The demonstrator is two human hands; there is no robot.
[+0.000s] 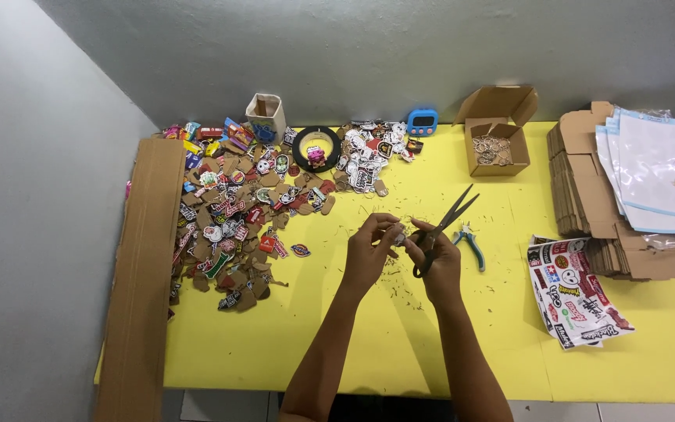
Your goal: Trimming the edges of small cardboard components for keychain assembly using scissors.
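A yellow table [337,344] is seen from above, set against a grey wall. Along its left edge one long strip of brown cardboard [141,273] is laid. At the right end a stack of flat brown cardboard blanks [583,180] is placed, and on it some white pouches with blue edges [654,168] are piled; their number cannot be told. In front of this stack a few printed sticker sheets [576,293] are spread, overlapping each other. On the left half a large heap of cut-out stickers on brown backing [236,211] is scattered, far too many to be counted. Behind it one open cardboard box [496,133] with metal rings inside, one black roll of tape [316,148], one small paper cup [266,116] and one blue timer [423,122] are found.

Near the middle of the table one pair of black scissors [441,227] is held in the right hand [437,262], the fingers closed through the handles and the blades parted, pointing up and to the right. A small pale piece [400,233] is pinched between the fingertips of the left hand [369,250], just above the table; its shape is too small to be told. It is touched by the right fingers also. Just beside the scissors one pair of pliers with green handles [470,242] is lying. Thin trimmings [400,285] are strewn under the hands.
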